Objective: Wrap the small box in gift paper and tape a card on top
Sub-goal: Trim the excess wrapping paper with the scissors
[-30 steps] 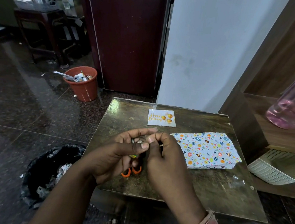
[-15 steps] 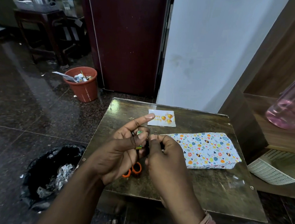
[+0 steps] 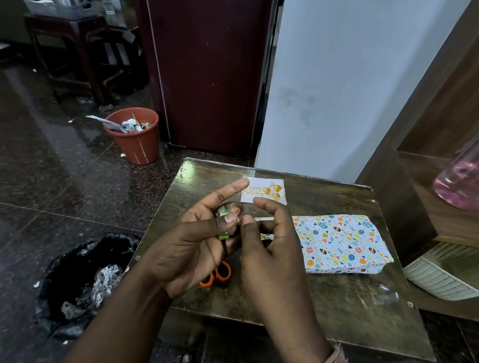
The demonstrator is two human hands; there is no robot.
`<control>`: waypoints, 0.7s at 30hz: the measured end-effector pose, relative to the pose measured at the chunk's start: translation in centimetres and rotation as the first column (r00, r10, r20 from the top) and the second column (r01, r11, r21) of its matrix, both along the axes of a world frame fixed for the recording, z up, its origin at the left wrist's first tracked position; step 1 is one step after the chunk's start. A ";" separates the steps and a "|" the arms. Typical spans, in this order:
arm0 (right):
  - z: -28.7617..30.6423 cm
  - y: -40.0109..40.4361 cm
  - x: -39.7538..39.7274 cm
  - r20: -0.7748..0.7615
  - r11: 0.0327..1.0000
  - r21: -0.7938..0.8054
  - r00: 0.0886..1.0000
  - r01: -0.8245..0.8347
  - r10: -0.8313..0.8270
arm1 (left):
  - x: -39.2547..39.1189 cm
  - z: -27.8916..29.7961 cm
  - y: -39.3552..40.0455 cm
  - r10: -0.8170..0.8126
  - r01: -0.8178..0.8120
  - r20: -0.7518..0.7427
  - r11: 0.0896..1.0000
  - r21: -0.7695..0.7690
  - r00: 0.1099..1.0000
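Patterned paper: one wrapped box lies flat by the table's right edge, its print of coloured eggs and hearts facing up.
Card: one white card with orange balloons and gold lettering lies flat near the far edge of the table, apart from the box.
Tape: one small roll with a green and yellow rim, held above the table's middle.
Left hand: the left hand grips the tape roll between thumb and curled fingers, index finger stretched toward the card.
Right hand: the right hand meets the left at the roll, thumb and fingertip pinched together; a pale strip shows beside them, but whether it is tape drawn from the roll cannot be told.
Scissors: one pair, only the orange handles showing beneath the left hand, on the table near its near edge.
Bins: two on the floor left of the table, one terracotta bucket holding scraps and one black bag.
Basket: one white basket right of the table.
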State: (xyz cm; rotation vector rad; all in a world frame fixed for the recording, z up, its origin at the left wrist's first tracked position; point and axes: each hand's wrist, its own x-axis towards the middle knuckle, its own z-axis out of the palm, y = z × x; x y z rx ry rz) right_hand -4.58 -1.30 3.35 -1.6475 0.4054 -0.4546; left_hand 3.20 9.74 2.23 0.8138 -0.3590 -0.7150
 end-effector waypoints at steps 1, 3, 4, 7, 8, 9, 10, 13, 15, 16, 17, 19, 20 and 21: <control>0.0 -0.2 0.1 -0.007 1.000 0.007 1.000 0.007 -0.007 | 0.0 0.0 0.2 0.002 -0.002 -0.006 1.000 -0.009 1.000; -0.1 -0.8 0.3 0.019 0.999 -0.009 0.999 0.039 -0.039 | 0.1 0.0 0.5 -0.014 0.014 0.001 1.000 -0.022 1.000; 0.0 -1.1 0.4 0.038 0.999 -0.021 0.998 0.046 -0.045 | 0.1 0.0 0.6 -0.037 0.038 0.010 0.999 -0.034 0.999; 0.0 -1.6 0.5 0.061 0.998 -0.055 0.998 0.013 -0.009 | 0.1 0.0 0.8 -0.140 0.141 0.017 0.989 -0.043 0.990; 0.0 -1.8 0.4 0.061 0.998 -0.067 0.998 -0.009 0.013 | 0.1 0.0 0.9 -0.175 0.175 0.019 0.984 -0.036 0.984; 0.0 -1.9 0.4 0.060 0.996 -0.077 0.997 -0.033 0.038 | 0.0 0.0 1.0 -0.204 0.205 0.022 0.978 -0.032 0.979; 0.0 -2.0 0.3 0.056 0.995 -0.085 0.997 -0.053 0.057 | -0.1 0.0 1.0 -0.226 0.227 0.026 0.973 -0.033 0.974; 0.1 -2.4 0.3 0.050 0.994 -0.095 0.997 -0.050 0.055 | -0.2 0.0 1.0 -0.237 0.237 0.014 0.970 -0.057 0.971; 0.2 -2.5 0.2 0.060 0.996 -0.088 0.998 -0.025 0.030 | -0.2 0.1 1.0 -0.237 0.237 0.014 0.971 -0.044 0.972; 0.3 -2.5 0.1 0.068 0.996 -0.081 0.997 -0.020 0.026 | -0.2 0.1 1.0 -0.239 0.239 0.016 0.970 -0.037 0.971; 0.4 -2.5 0.1 0.078 0.997 -0.077 0.997 -0.020 0.026 | -0.2 0.1 1.0 -0.240 0.241 0.014 0.970 -0.032 0.971; 0.7 -2.5 -0.1 0.093 0.997 -0.072 0.995 -0.038 0.045 | -0.3 0.0 1.0 -0.245 0.246 0.007 0.969 -0.024 0.969; 0.9 -2.6 -0.2 0.095 0.996 -0.058 0.993 -0.062 0.068 | -0.3 0.0 1.0 -0.247 0.247 0.007 0.969 -0.017 0.969; 1.0 -2.6 -0.2 0.091 0.994 -0.037 0.991 -0.099 0.102 | -0.3 0.0 0.9 -0.243 0.243 0.005 0.970 -0.004 0.970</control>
